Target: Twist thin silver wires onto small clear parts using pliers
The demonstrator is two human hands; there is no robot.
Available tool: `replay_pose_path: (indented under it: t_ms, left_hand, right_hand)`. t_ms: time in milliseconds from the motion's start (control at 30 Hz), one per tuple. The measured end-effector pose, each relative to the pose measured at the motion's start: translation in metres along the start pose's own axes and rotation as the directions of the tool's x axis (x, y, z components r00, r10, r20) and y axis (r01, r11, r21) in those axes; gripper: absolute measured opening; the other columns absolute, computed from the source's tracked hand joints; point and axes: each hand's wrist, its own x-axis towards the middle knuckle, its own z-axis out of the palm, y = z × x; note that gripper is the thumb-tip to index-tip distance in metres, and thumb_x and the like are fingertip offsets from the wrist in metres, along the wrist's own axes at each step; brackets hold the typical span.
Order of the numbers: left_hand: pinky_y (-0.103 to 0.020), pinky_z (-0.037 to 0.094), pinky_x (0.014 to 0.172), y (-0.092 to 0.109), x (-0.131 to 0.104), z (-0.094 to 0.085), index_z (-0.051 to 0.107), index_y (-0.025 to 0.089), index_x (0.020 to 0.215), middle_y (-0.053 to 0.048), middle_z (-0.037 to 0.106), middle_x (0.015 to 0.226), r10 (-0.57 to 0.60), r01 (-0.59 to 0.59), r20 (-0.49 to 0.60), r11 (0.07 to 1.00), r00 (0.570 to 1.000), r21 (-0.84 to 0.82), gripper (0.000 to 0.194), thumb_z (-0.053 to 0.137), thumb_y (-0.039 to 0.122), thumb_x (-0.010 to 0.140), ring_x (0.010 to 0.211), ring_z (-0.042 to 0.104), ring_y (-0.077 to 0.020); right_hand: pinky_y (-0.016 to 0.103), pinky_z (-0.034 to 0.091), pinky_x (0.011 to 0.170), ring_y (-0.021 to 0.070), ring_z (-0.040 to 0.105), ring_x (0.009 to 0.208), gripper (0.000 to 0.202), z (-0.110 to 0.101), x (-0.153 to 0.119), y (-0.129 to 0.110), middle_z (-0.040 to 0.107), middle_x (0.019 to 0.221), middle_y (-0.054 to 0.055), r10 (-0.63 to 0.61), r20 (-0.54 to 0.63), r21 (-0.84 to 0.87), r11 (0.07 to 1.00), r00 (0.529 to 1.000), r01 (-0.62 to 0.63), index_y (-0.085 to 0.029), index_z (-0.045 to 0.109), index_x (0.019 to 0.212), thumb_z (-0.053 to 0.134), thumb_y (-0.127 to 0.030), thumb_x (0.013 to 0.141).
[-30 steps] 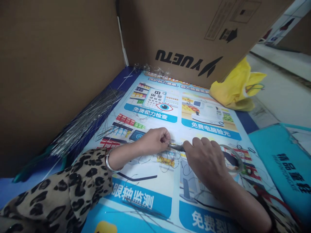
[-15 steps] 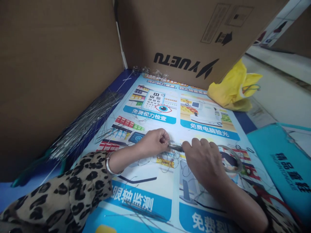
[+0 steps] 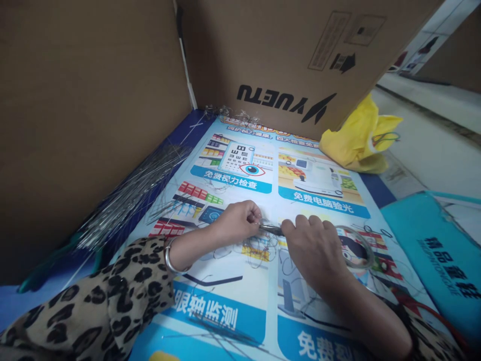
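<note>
My right hand (image 3: 311,245) is wrapped round a pair of pliers (image 3: 271,229), whose metal jaws point left. The jaws reach the fingertips of my left hand (image 3: 244,219), which is closed in a pinch. A piece of thin wire seems to be between those fingers, mostly hidden by them. Below the jaws lies a tangle of bent wire loops (image 3: 259,248) on the printed poster (image 3: 274,281). Beside my right hand, a coil of wire (image 3: 370,250) rests on the poster.
Many straight wires (image 3: 131,190) lie in a bundle at the left. Cardboard panels (image 3: 285,50) stand behind and to the left. A yellow bag (image 3: 349,140) and a teal box (image 3: 432,250) sit on the right. Loose wires (image 3: 221,328) lie near the front.
My hands and the pliers stay in almost the same place. The view has shifted very slightly; nothing has been let go.
</note>
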Motion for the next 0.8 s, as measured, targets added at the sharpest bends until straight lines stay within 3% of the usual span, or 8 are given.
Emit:
replay_pose_path:
  t_ms: [800]
  left_hand:
    - [-0.02, 0.041, 0.057, -0.0013, 0.0009, 0.0, 0.054, 0.018, 0.076, 0.002, 0.059, 0.068, -0.012, 0.012, 0.016, 0.999, 1.0, 0.038, 0.013, 0.056, 0.016, 0.063, 0.062, 0.055, -0.0108]
  right_hand:
    - [0.032, 0.013, 0.056, 0.0211, 0.05, 0.066, 0.015, 0.0033, 0.0062, 0.0069, 0.058, 0.067, 0.007, -0.057, 0.137, 0.086, 0.995, 0.989, 0.046, -0.019, 0.058, 0.073, 0.047, -0.01, 0.076]
